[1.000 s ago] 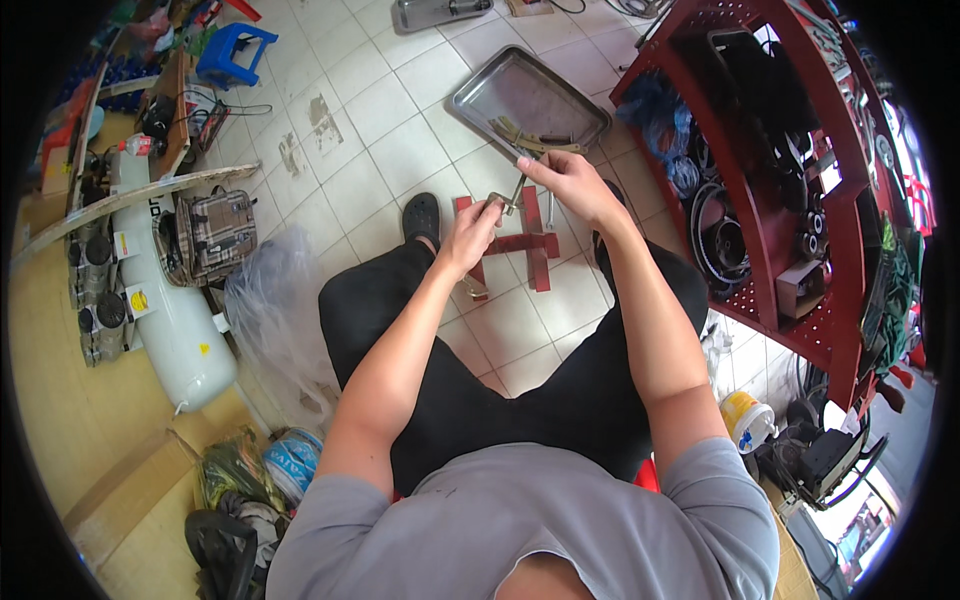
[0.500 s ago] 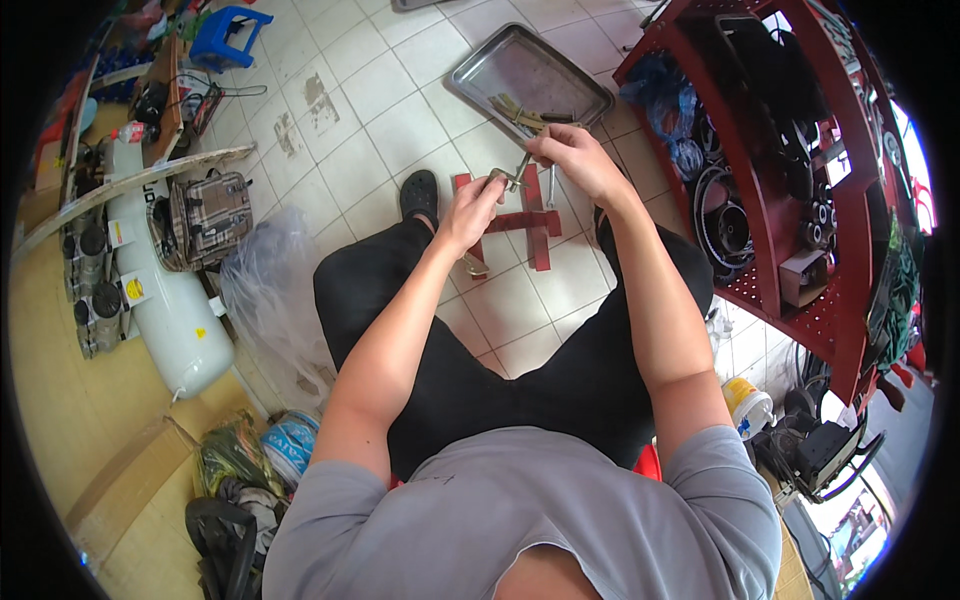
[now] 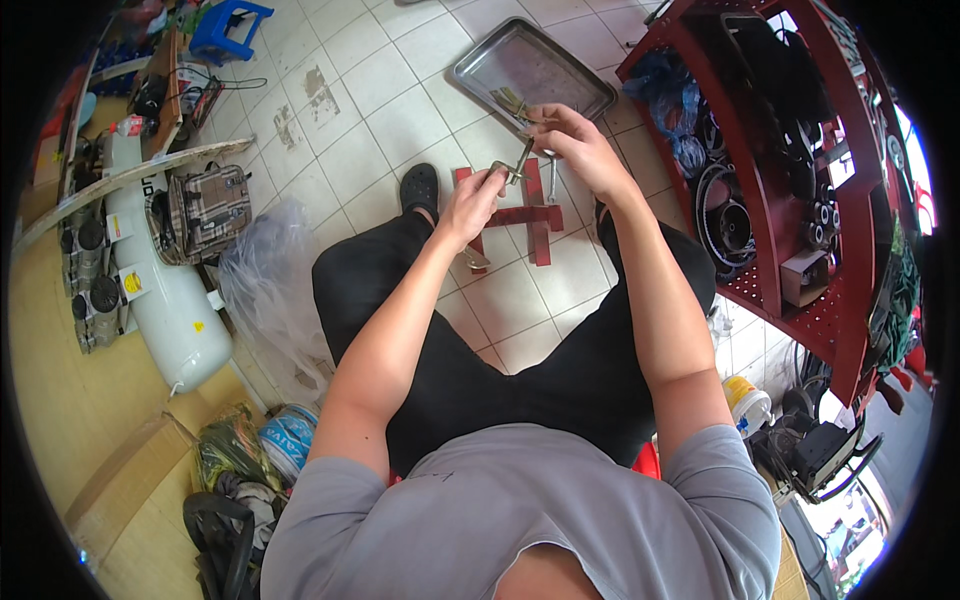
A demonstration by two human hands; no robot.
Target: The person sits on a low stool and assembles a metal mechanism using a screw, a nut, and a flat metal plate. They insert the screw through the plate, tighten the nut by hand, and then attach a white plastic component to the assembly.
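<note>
My left hand (image 3: 474,204) is closed around a small metal clamp-like piece (image 3: 515,173) with a thin rod sticking up to the right. My right hand (image 3: 580,150) is at the rod's upper end, its thumb and fingers apart around it. Exactly what kind of part it is, I cannot make out. Below both hands stands a dark red H-shaped metal frame (image 3: 541,240) on the floor. A wrench (image 3: 552,185) lies by its right bar, and another metal tool (image 3: 476,262) by its left. Brass-coloured metal pieces (image 3: 508,101) rest at the tray's near edge.
A metal tray (image 3: 490,50) lies ahead on the tiled floor. To the right rises a red shelf rack (image 3: 765,240) with wheels and parts. On the left are a white tank (image 3: 165,320), a plaid bag (image 3: 208,212), a clear plastic bag (image 3: 270,280) and a blue stool (image 3: 225,30).
My right hand has loosened from its pinch on the rod, and its fingers have spread apart. My left hand keeps its hold with little movement.
</note>
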